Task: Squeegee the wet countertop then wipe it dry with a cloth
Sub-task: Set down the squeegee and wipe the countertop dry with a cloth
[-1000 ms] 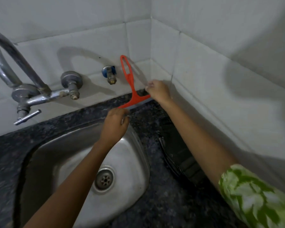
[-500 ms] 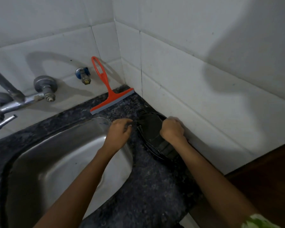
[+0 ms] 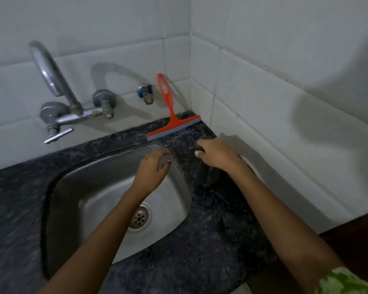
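A red squeegee [image 3: 172, 122] with a grey blade leans against the back wall tiles in the corner, blade down on the dark speckled countertop [image 3: 200, 262]. A dark cloth [image 3: 223, 187] lies on the countertop along the right wall. My right hand [image 3: 216, 154] rests on the far end of the cloth with fingers closed on it. My left hand [image 3: 152, 172] hovers over the sink's back right rim, fingers loosely apart, holding nothing.
A steel sink [image 3: 94, 187] with a round drain [image 3: 139, 218] fills the middle. A curved metal tap [image 3: 57, 96] and a small blue valve [image 3: 145, 93] stick out of the back tiled wall. White tiles close off the right side.
Both hands have left the squeegee, which now leans in the corner. My right hand moved down onto the dark cloth and then forward along it. My left hand stays near the sink rim.
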